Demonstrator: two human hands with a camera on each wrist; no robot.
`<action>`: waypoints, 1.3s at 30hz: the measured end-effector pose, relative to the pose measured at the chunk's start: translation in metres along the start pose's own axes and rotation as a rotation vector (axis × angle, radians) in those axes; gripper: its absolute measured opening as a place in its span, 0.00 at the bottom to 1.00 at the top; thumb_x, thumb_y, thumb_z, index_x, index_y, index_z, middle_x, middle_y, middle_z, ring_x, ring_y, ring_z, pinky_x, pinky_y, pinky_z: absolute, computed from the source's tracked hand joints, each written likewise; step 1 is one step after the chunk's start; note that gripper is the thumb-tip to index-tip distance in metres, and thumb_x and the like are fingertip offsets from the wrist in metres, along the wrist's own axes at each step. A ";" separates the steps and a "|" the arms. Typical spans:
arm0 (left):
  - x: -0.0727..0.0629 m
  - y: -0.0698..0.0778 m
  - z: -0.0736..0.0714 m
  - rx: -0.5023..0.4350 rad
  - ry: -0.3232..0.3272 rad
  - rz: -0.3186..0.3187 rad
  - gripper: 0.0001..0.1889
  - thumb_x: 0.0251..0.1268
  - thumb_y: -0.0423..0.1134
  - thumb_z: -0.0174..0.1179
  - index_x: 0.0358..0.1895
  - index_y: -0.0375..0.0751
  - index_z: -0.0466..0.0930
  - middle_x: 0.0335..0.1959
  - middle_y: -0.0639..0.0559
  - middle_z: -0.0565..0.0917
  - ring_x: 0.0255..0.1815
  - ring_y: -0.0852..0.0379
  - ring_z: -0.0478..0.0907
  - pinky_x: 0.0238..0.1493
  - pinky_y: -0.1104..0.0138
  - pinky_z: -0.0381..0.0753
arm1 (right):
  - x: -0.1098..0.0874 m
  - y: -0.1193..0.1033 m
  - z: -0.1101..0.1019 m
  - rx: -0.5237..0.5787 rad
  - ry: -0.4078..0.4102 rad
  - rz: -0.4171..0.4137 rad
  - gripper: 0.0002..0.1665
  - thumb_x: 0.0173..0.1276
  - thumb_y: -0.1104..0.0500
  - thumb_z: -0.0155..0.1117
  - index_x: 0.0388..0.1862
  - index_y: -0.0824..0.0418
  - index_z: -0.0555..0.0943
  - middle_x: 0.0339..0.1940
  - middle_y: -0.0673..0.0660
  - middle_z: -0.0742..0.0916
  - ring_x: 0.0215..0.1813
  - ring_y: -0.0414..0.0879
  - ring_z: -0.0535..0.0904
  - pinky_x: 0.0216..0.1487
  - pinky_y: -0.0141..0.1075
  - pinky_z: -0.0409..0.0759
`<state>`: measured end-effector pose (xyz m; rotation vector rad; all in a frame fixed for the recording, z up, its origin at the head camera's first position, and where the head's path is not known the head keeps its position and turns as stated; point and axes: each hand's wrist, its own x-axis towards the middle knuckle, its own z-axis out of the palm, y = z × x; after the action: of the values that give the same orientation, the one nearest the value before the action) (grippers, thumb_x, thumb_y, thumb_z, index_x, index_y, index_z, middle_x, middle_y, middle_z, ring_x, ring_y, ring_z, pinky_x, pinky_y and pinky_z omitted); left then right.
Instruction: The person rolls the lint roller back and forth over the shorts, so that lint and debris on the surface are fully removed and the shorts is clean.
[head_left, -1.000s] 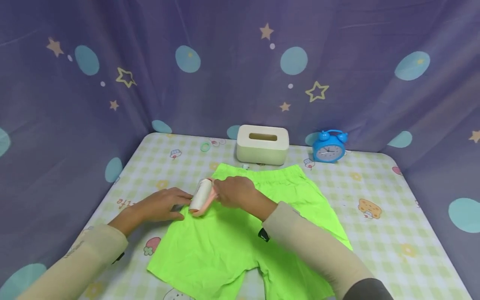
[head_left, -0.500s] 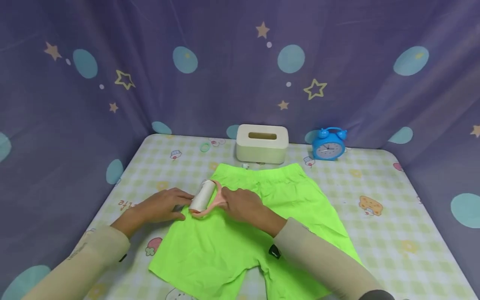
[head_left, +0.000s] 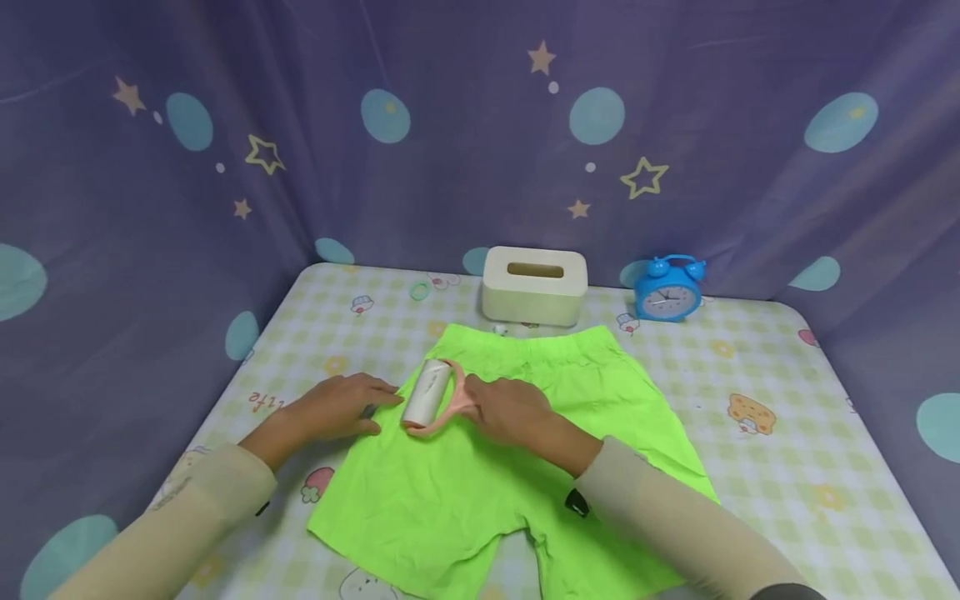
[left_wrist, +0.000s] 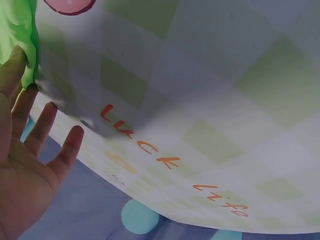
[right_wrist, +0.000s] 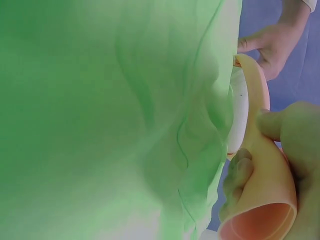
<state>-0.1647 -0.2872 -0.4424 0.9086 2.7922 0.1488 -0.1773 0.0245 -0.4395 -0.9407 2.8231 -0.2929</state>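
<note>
Neon-green shorts (head_left: 442, 492) lie spread on a checked tablecloth, waistband away from me. My right hand (head_left: 513, 410) grips the pink handle of a lint roller (head_left: 427, 393), whose white roll rests on the upper left of the shorts. In the right wrist view, thumb and fingers wrap the hollow handle (right_wrist: 265, 185). My left hand (head_left: 341, 406) rests at the left edge of the shorts, just left of the roll. Its fingers are extended and spread in the left wrist view, with fingertips (left_wrist: 19, 54) on the green fabric.
Behind the waistband stands a cream and pale-green tissue box (head_left: 534, 287). A blue alarm clock (head_left: 667, 290) is to its right, and a small green ring (head_left: 420, 290) lies to its left. A purple patterned curtain (head_left: 465, 167) hangs along the table's back and sides.
My right hand has drawn the lint roller rightward across the shorts, away from my left hand. The left hand stays at the shorts' edge.
</note>
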 end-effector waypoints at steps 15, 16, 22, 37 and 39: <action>0.001 0.004 -0.003 0.024 0.013 -0.013 0.28 0.60 0.46 0.74 0.65 0.51 0.82 0.65 0.48 0.82 0.63 0.42 0.79 0.55 0.46 0.81 | -0.027 0.044 -0.005 0.029 0.014 -0.088 0.16 0.79 0.39 0.53 0.43 0.49 0.73 0.16 0.47 0.69 0.17 0.41 0.63 0.19 0.33 0.59; 0.001 0.004 -0.003 0.018 0.013 -0.016 0.28 0.60 0.46 0.74 0.65 0.51 0.82 0.65 0.48 0.82 0.64 0.42 0.78 0.56 0.47 0.81 | -0.029 0.048 -0.005 0.029 0.019 -0.106 0.16 0.79 0.39 0.54 0.44 0.50 0.73 0.17 0.47 0.70 0.17 0.41 0.63 0.19 0.33 0.58; 0.002 0.004 -0.003 0.000 0.036 -0.003 0.28 0.59 0.45 0.75 0.64 0.50 0.82 0.63 0.48 0.83 0.62 0.42 0.79 0.55 0.47 0.82 | -0.042 0.074 -0.009 -0.004 0.025 -0.179 0.16 0.78 0.41 0.57 0.49 0.51 0.75 0.16 0.46 0.70 0.17 0.39 0.63 0.19 0.31 0.58; 0.000 0.002 0.000 -0.005 0.020 -0.014 0.28 0.59 0.45 0.75 0.64 0.51 0.81 0.63 0.48 0.82 0.63 0.42 0.79 0.54 0.46 0.82 | -0.079 0.120 -0.025 -0.005 0.003 -0.222 0.12 0.77 0.43 0.59 0.45 0.50 0.75 0.17 0.41 0.70 0.18 0.34 0.62 0.22 0.28 0.59; 0.000 0.003 -0.001 -0.004 0.018 -0.013 0.28 0.59 0.45 0.74 0.64 0.51 0.81 0.63 0.48 0.82 0.63 0.42 0.79 0.54 0.46 0.82 | -0.084 0.127 -0.024 -0.010 0.012 -0.223 0.12 0.77 0.42 0.59 0.45 0.49 0.75 0.18 0.41 0.70 0.19 0.33 0.62 0.22 0.28 0.60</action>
<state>-0.1634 -0.2848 -0.4406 0.8925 2.8123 0.1614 -0.1889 0.1784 -0.4385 -1.2629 2.7340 -0.3107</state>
